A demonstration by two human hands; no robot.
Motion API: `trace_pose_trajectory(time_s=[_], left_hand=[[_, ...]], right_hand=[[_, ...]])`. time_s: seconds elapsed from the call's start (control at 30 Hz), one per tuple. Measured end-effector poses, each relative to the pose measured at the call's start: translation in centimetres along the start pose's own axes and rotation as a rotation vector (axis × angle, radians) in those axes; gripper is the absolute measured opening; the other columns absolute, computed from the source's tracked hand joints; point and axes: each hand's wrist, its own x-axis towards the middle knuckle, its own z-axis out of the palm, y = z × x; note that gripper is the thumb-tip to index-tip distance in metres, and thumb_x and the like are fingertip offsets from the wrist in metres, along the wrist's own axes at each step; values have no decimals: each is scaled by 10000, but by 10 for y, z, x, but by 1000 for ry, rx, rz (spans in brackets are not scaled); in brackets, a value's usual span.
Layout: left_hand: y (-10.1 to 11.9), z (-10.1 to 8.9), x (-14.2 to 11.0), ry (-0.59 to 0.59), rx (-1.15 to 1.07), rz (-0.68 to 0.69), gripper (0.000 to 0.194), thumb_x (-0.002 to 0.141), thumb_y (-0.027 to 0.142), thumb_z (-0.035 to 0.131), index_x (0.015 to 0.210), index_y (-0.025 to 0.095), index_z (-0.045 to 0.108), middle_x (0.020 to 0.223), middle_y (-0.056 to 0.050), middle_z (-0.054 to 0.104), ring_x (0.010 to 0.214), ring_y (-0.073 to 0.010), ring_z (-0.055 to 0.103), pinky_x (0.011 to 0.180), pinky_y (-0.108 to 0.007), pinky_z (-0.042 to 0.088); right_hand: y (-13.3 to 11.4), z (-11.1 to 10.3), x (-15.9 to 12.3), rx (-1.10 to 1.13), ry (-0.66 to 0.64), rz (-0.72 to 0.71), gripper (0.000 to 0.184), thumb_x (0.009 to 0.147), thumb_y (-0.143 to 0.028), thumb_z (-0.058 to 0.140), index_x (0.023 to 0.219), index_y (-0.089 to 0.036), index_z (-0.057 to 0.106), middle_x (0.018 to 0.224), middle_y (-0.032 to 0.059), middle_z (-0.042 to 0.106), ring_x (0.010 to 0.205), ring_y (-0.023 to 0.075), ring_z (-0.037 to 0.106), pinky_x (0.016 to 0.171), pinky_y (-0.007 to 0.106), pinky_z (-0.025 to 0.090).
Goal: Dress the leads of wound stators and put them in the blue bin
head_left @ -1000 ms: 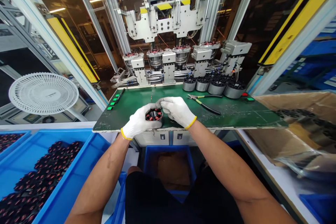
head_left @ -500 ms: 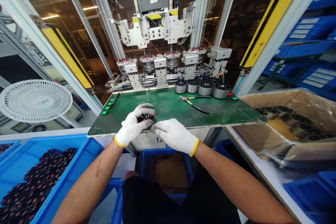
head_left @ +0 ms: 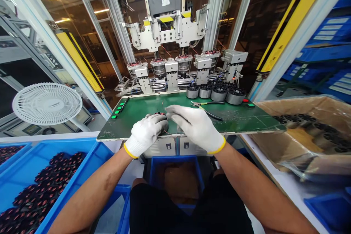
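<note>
My left hand (head_left: 146,134), in a white knit glove with a yellow cuff, grips a small wound stator (head_left: 160,113) with red-copper coils, and the glove hides most of it. My right hand (head_left: 196,126), gloved the same way and slightly blurred, reaches over to the stator's right side, fingertips at or near it. Whether those fingers pinch a thin wire is too small to tell. Both hands hover over the near edge of a green workboard (head_left: 142,109). Black-handled pliers (head_left: 207,108) with yellow-green grips lie just beyond my right hand.
Several dark stator housings (head_left: 218,94) stand in a row behind the pliers, below a machine's clamping stations (head_left: 167,69). A blue crate (head_left: 93,150) of wound stators sits left, a cardboard box (head_left: 274,140) of cores sits right, and a blue bin (head_left: 175,161) sits below the bench.
My right hand has moved up and right, and its fingers now stretch over the stator. My left hand covers more of the stator than before. The view has shifted slightly.
</note>
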Motion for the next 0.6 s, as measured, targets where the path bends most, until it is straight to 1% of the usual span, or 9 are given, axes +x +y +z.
trace_pose_trajectory(time_s=[0.03,0.1,0.13,0.2,0.23,0.3,0.37,0.47,0.6], left_hand=[[0,0,1,-3,3,-8,311,922,222,402,1126,249,636,1253,-50,620,1067,-216,594,791,-318,515],[1,1,1,4,-3,-16,312,929,229,395,1121,253,640,1255,-47,619,1070,-211,591,802,-315,512],[0,2,2,13,-9,-16,316,933,228,390,1125,252,639,1257,-47,619,1082,-208,586,816,-314,507],[0,3,1,24,-20,-13,321,942,232,377,1127,254,638,1261,-40,619,1103,-203,578,833,-311,496],[-1,3,1,24,-24,-12,321,947,237,371,1125,258,638,1262,-34,619,1109,-200,575,833,-308,491],[0,-1,2,27,-25,-16,316,952,244,369,1112,258,641,1257,-28,622,1098,-195,579,822,-303,482],[4,-8,3,18,-5,-2,297,947,233,383,1088,242,644,1242,-39,631,1091,-205,579,839,-324,467],[17,-24,4,-70,64,63,259,927,200,415,1048,213,644,1190,-61,656,1000,-231,600,801,-373,453],[30,-33,1,-243,86,217,279,910,143,383,1012,210,633,1101,-66,678,796,-194,605,658,-341,431]], right_hand=[[4,-2,1,65,24,-9,307,990,-327,389,1179,-200,595,1051,34,679,809,134,625,729,241,444],[11,4,0,89,-18,-20,345,985,-272,365,1286,-198,516,1152,41,647,851,133,629,778,248,465],[14,10,-1,28,-56,-6,360,976,-257,371,1307,-195,497,1192,51,629,886,146,629,801,260,467],[17,27,-6,-207,-104,71,381,964,-260,386,1326,-190,480,1220,86,608,933,194,625,811,295,464],[18,35,-9,-343,-121,123,384,965,-264,376,1327,-191,479,1187,104,615,918,217,627,782,310,464],[17,47,-12,-570,-153,202,369,972,-259,325,1291,-205,504,1039,115,639,827,239,629,687,315,448],[17,52,-11,-693,-172,220,355,971,-235,279,1205,-217,546,925,105,625,772,240,617,638,303,418],[20,53,-6,-726,-177,184,318,968,-258,283,1130,-222,554,903,92,607,763,236,604,626,293,394],[25,55,-1,-731,-173,173,274,950,-286,335,1120,-205,534,883,90,597,747,236,599,608,289,379]])
